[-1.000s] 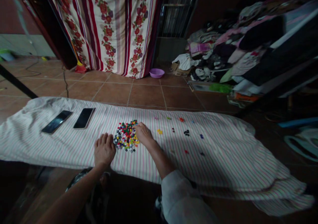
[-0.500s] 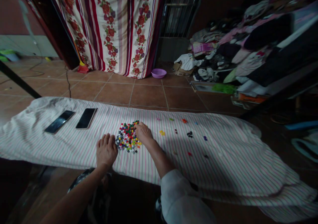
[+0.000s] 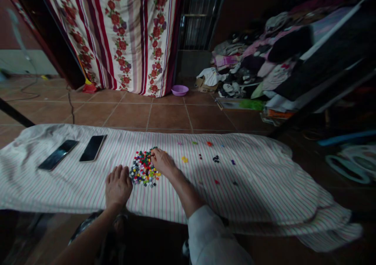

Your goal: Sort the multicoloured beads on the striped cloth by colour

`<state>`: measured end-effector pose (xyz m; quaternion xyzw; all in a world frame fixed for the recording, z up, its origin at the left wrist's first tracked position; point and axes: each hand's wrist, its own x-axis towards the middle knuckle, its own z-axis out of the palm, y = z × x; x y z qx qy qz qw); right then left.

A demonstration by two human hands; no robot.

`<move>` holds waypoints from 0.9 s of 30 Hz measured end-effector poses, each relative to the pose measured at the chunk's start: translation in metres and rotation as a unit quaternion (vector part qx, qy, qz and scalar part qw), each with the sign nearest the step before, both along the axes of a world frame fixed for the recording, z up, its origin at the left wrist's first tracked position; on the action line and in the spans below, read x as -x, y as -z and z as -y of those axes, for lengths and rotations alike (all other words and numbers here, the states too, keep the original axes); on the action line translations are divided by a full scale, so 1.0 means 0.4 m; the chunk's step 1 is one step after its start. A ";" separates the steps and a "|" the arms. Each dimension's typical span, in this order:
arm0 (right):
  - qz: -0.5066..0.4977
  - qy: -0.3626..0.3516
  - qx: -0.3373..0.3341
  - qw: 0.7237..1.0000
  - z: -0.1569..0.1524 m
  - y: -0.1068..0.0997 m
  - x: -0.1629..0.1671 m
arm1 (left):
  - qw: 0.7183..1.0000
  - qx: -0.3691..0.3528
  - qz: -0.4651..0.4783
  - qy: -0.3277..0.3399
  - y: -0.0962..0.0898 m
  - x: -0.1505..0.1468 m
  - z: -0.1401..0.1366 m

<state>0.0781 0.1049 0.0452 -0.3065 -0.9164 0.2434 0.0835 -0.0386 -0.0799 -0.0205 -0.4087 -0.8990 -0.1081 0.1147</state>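
A heap of small, many-coloured cubes (image 3: 143, 173) lies on a striped cloth (image 3: 170, 196). My left hand (image 3: 118, 184) rests palm down on the cloth at the heap's left edge, its fingers stretched out. At the heap's upper right side my right hand (image 3: 163, 162) has its fingertips pinched together among the cubes. Whatever is between those fingertips is too small and hidden to make out. Right of the heap lie small colour groups: yellow cubes (image 3: 184, 159), black cubes (image 3: 216, 158), purple pieces (image 3: 233, 162), orange-red pieces (image 3: 209, 143) and red pieces (image 3: 216, 182), among others.
Two phones, one dark (image 3: 58, 155) and one with a pale edge (image 3: 93, 148), lie on the cloth's left part. Beyond it are a tiled floor (image 3: 167, 114), a purple basin (image 3: 179, 90), a flowered curtain (image 3: 135, 41) and a heap of clothes (image 3: 264, 57) at right.
The whole view has shifted, so the scene sits further left and slightly lower. My right hand stays pinched at the heap's upper right; my left hand keeps its place beside the heap.
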 end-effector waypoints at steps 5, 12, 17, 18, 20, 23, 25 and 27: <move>-0.019 -0.021 -0.005 1.000 -0.003 -0.013 -0.034 | 1.000 0.011 -0.014 0.003 -0.002 -0.001 0.002; -0.041 0.016 -0.021 0.999 -0.049 -0.009 -0.138 | 1.000 0.018 -0.018 0.004 0.000 0.001 0.005; -0.068 0.081 -0.039 0.994 -0.099 -0.009 -0.242 | 0.999 0.037 -0.013 -0.002 -0.003 0.002 0.005; -0.077 0.098 -0.043 0.991 -0.108 -0.007 -0.266 | 0.999 0.040 -0.013 -0.005 -0.006 0.000 0.005; -0.099 0.136 -0.047 0.985 -0.121 0.002 -0.316 | 0.999 0.042 -0.012 -0.010 -0.012 -0.005 0.005; -0.148 0.201 -0.037 0.968 -0.125 0.030 -0.393 | 0.999 0.035 0.003 -0.023 -0.025 -0.019 0.006; -0.189 0.254 -0.018 0.949 -0.118 0.056 -0.443 | 0.999 0.026 0.018 -0.038 -0.033 -0.030 0.009; -0.232 0.300 -0.001 0.925 -0.104 0.083 -0.490 | 0.999 0.019 0.025 -0.039 -0.035 -0.040 0.015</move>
